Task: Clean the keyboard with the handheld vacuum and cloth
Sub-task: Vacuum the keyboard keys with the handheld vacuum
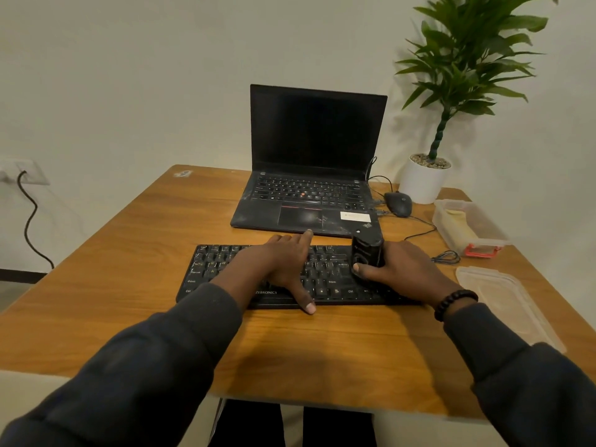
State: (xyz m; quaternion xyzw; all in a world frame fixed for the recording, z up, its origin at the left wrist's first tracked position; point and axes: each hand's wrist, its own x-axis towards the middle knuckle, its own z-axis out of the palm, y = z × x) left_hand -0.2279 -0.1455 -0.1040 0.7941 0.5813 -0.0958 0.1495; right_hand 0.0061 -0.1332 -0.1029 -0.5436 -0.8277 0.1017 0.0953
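Observation:
A black keyboard (213,269) lies flat on the wooden table (129,285), in front of me. My left hand (283,269) rests spread on its middle, fingers apart, thumb over the front edge, holding the keyboard down. My right hand (403,272) grips a small black handheld vacuum (367,250), which stands upright on the keys at the keyboard's right part. A yellowish cloth (458,224) lies inside a clear plastic box (483,233) at the right.
An open black laptop (312,156) stands behind the keyboard. To its right are a wired mouse (399,203), a potted plant (425,179) and a loose cable (446,257). A clear lid (503,298) lies near the table's right edge.

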